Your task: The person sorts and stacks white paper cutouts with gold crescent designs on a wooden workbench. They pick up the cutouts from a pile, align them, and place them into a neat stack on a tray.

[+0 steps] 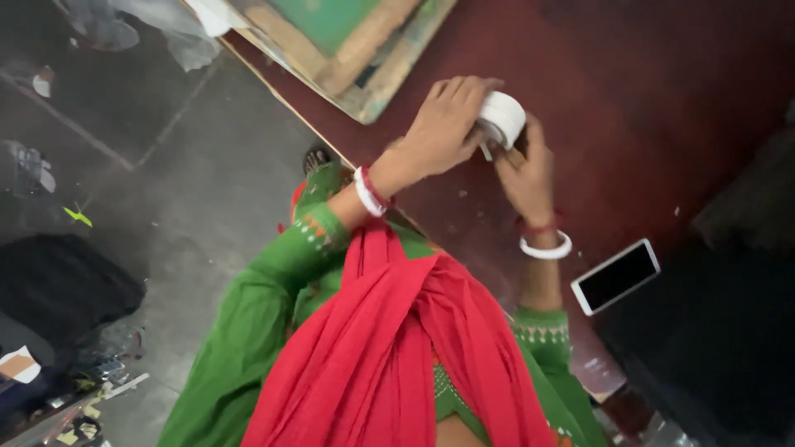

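I stood at the edge of a dark red table [629,99], whose near edge ran diagonally just past my left wrist, with grey floor [190,190] open beyond it. A wooden frame with a green panel [348,41] lay close on the left side of my hands; a phone with a white rim [615,276] lay face up near my right forearm. Between them the tabletop gave room. My left hand [443,124] was curled over a white roll of tape [503,117], grasping it from above. My right hand [526,170] pinched at the roll's lower side, fingers closed there. The roll stood on edge above the table, its axis roughly level and pointing toward the frame.
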